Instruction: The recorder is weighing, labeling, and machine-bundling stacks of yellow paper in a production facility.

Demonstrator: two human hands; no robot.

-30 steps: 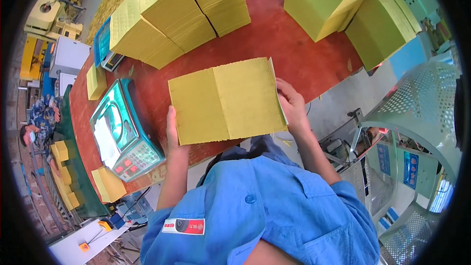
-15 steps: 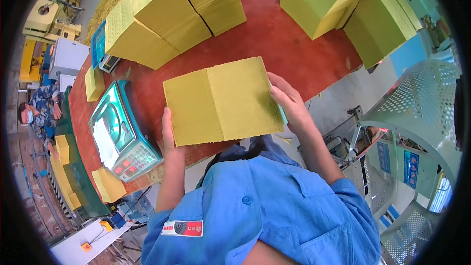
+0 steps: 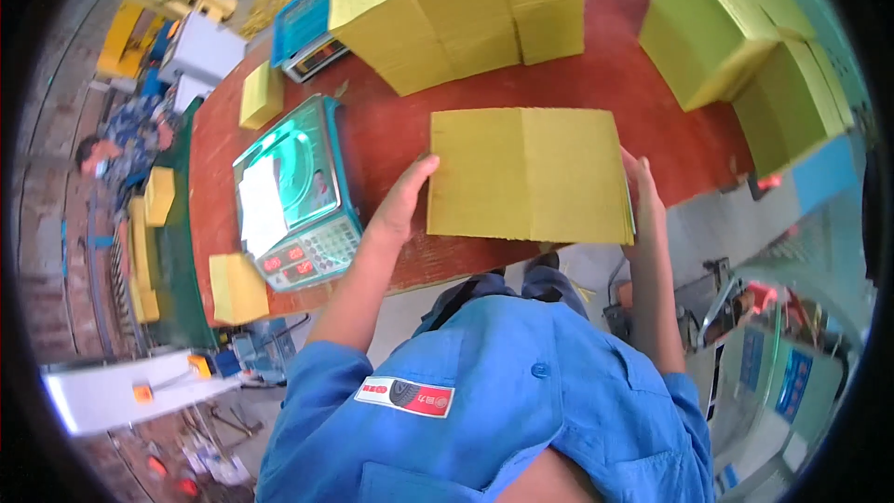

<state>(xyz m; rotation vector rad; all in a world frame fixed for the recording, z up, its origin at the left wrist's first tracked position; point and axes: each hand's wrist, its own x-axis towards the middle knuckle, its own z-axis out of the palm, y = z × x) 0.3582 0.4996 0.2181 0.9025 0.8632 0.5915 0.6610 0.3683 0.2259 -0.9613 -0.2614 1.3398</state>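
Observation:
A stack of coarse yellow paper (image 3: pixel 480 177) with a crease down its middle is held flat in front of me, over the front edge of the red table (image 3: pixel 391 140). My left hand (image 3: pixel 400 203) grips its left edge, the thumb at the side and the other fingers mostly hidden. At the opposite edge my right hand (image 3: pixel 646 200) holds on from the side, its fingers partly behind the paper. Left of the stack stands a teal digital scale (image 3: pixel 303 191), with a white sheet (image 3: pixel 263 210) lying on its pan.
Tall yellow paper stacks (image 3: pixel 456 9) line the table's far side, beside a second blue scale (image 3: pixel 307 33). More stacks (image 3: pixel 708 33) stand at the far right. Small yellow blocks (image 3: pixel 237 289) flank the near scale. A person (image 3: pixel 130 144) in patterned clothing works at the left.
My view has turned, so the table and scale appear farther right. The paper stack has gone from tilted to nearly level, and my left thumb shows more clearly at its edge.

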